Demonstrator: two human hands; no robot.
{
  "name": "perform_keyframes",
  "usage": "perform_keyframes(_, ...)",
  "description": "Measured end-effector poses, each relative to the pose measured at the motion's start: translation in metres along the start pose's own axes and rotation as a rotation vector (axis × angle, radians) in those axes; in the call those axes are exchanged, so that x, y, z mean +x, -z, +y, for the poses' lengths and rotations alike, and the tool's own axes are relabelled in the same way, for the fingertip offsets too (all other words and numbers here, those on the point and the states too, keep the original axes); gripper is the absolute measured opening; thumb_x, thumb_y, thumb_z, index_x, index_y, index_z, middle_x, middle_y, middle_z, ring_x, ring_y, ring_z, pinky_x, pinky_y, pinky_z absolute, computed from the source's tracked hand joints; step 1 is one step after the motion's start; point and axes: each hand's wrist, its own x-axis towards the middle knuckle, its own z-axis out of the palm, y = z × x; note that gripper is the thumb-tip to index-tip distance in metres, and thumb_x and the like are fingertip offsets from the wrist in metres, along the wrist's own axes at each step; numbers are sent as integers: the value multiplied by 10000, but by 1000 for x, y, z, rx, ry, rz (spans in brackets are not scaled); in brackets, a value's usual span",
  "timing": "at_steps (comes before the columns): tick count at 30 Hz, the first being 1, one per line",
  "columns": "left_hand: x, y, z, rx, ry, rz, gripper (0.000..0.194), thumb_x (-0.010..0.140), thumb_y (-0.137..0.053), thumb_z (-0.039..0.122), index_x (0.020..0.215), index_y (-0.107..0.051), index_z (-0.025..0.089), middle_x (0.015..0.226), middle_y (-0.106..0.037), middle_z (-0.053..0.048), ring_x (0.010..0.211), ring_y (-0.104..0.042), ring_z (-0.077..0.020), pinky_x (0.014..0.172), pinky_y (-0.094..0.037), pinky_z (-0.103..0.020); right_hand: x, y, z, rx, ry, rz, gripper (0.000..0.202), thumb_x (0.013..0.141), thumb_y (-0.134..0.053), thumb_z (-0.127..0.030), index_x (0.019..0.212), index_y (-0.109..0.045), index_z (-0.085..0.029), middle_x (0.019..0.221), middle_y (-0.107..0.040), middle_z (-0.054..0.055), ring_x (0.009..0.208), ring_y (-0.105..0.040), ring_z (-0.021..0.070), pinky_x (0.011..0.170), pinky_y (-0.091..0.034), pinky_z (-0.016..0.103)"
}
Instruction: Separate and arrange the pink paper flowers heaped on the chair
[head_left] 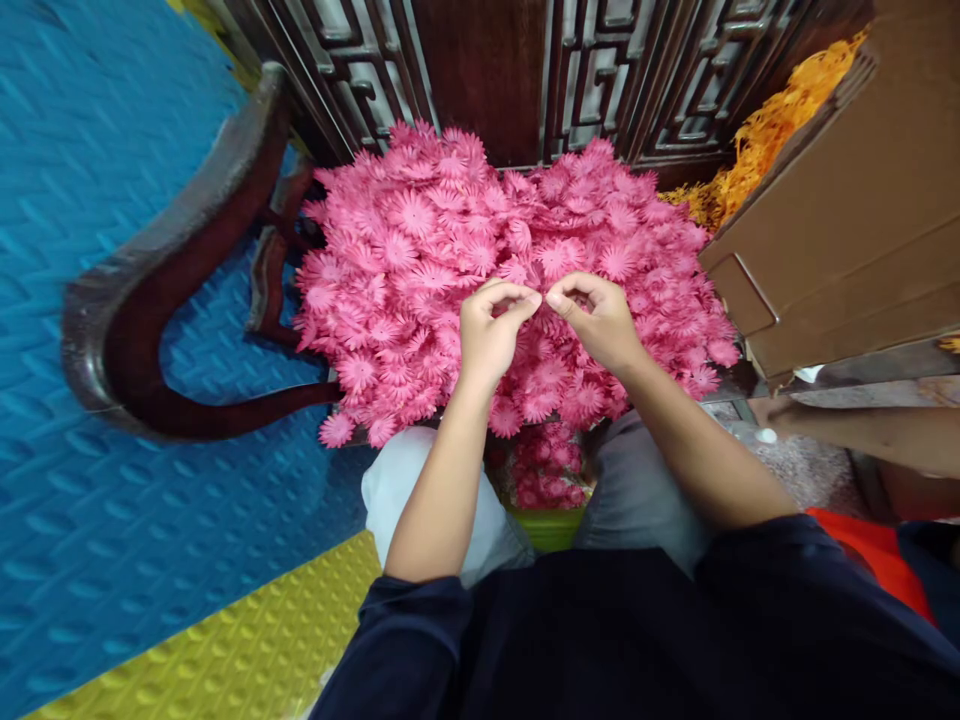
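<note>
A broad heap of pink artificial flower heads [412, 215] with thin pointed petals lies on a dark wooden seat in front of me. Above the middle of this heap, my left hand [487, 330] and my right hand [600, 320] meet almost tip to tip. On each, thumb and forefinger are pinched together. Whatever is between the fingertips is too small to make out. Below, between my knees, more pink flower heads [547, 465] lie in a yellow-green container [551, 530].
A curved dark wooden armrest [135, 340] juts out at left, by a blue textured mat [75, 500]. Carved wooden panels [480, 80] rise behind the heap. At right, orange artificial petals [787, 110] show behind a cardboard box [832, 230]. Another person's bare limb [877, 435] reaches in.
</note>
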Motion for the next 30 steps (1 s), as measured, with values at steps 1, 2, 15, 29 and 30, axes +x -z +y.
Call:
perform_keyframes(1,1,1,0,-31,20,-8,74,666,-696,143,622,-703,202,660,-642,30,668,-559,-112,686,-424,-263,0,0,1,13,-7,-6,394,689,-698,-552,703,-591,-173,681,-572,-12,637,-490,94,634,-416,252)
perform_keyframes(2,1,1,-1,-54,36,-13,74,665,-693,141,624,-707,201,666,-651,29,674,-567,-112,694,-427,-262,0,0,2,29,-14,-15,400,697,-687,-561,707,-583,-175,678,-560,-15,630,-482,90,627,-414,249)
perform_keyframes(15,-2,-5,2,227,-106,33,130,718,-587,69,639,-592,172,676,-565,24,636,-509,-89,645,-419,-227,-2,-4,0,69,-53,-35,420,746,-615,-597,718,-547,-183,671,-506,-23,616,-467,80,610,-409,239)
perform_keyframes(29,23,32,0,418,-164,642,105,821,-543,107,744,-577,168,791,-548,-14,717,-480,-119,751,-406,-306,6,7,11,73,-112,213,263,781,-633,-409,668,-569,-182,644,-547,-17,561,-474,74,573,-411,243)
perform_keyframes(30,25,37,1,516,-136,656,57,815,-580,142,779,-616,169,824,-565,-26,743,-486,-138,800,-399,-342,6,8,13,80,-121,219,279,770,-645,-433,668,-575,-183,645,-554,-16,562,-477,75,574,-417,244)
